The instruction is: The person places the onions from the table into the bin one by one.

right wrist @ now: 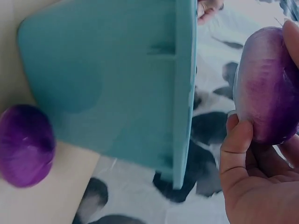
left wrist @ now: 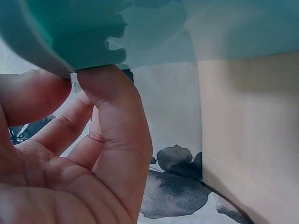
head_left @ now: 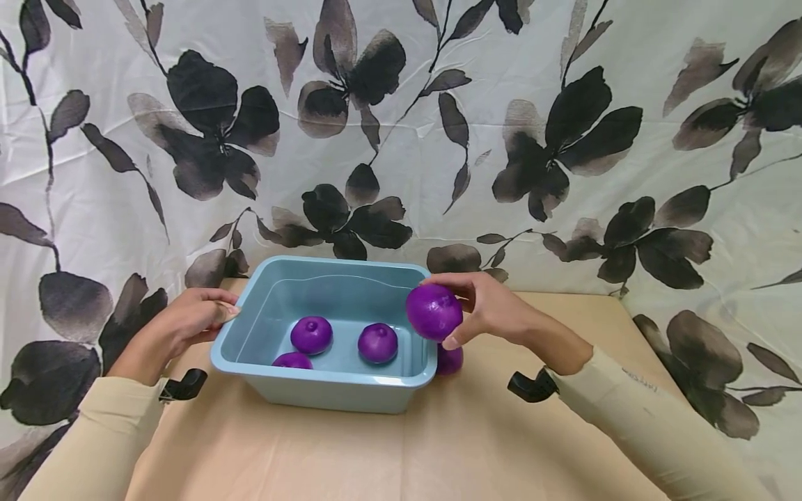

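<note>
A light blue plastic basin [head_left: 328, 396] stands on the table with several purple onions in view in and around it. My left hand [head_left: 191, 320] pinches its left rim between thumb and fingers; the left wrist view shows the fingertips at the basin's edge [left wrist: 100, 51]. Over the right rim, my right hand [head_left: 498, 309] holds a purple onion [head_left: 434, 313] in its curled fingers and thumb. Inside the basin lie a purple onion [head_left: 378, 343], another onion [head_left: 311, 335] and a third onion [head_left: 292, 360], partly hidden by the front wall.
Outside the basin's right wall, one more purple onion [head_left: 450, 360] sits on the tan table [head_left: 401, 459], partly covered by the right hand and held onion. A white cloth [head_left: 464, 202] with dark flowers hangs behind the table and down its sides.
</note>
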Motion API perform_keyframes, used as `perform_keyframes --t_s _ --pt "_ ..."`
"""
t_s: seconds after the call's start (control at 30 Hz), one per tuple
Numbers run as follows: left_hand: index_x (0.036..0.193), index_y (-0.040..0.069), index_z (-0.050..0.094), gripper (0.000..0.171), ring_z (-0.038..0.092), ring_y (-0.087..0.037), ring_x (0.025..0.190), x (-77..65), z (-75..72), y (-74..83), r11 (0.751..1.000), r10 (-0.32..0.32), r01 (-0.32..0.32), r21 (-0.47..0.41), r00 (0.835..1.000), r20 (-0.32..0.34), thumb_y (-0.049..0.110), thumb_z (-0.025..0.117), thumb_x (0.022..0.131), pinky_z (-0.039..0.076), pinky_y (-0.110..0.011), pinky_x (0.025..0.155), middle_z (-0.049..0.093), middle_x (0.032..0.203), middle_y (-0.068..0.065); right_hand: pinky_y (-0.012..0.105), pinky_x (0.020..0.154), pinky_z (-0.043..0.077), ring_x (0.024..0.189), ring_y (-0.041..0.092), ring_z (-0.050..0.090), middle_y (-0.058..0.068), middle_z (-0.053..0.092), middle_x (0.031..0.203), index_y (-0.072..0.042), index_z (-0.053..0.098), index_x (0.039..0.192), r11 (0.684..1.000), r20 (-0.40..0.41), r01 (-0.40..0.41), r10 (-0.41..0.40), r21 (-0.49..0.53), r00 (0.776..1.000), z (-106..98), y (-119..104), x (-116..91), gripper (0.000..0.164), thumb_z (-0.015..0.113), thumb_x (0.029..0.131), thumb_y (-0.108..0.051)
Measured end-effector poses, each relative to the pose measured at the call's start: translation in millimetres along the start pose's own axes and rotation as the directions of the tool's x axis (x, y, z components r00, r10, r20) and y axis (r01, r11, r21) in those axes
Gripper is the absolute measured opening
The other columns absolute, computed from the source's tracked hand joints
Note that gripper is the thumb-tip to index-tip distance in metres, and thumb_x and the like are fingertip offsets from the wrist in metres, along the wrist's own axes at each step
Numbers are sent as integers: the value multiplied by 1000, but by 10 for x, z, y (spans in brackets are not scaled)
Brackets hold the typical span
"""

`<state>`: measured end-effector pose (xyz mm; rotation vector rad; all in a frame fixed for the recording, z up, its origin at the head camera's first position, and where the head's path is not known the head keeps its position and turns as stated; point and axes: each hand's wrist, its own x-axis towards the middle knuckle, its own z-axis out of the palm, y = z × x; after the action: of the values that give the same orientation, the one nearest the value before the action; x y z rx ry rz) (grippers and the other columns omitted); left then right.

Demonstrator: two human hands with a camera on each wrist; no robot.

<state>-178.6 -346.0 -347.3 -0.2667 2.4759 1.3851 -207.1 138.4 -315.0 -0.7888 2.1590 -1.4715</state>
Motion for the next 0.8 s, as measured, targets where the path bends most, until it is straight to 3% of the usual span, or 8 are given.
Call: perform_keyframes --t_s 0.47,0.8 --pt "134 -7 54 37 57 -11 76 16 12 39 999 12 -12 -34 1000 11 10 57 101 55 -28 66 57 83 2 44 98 58 121 29 65 5 69 134 -22 63 142 996 146 24 -11 -87 989 264 -285 718 92 96 58 -6" --pt "132 -7 55 35 58 -11 77 3 -3 32 999 1 -1 -46 1000 9 9 57 101 56 -29 67 58 84 2 41 95 59 116 24 67 2 73 124 -22 68 136 985 267 125 -88 -123 960 443 -359 1212 88 99 56 -7"
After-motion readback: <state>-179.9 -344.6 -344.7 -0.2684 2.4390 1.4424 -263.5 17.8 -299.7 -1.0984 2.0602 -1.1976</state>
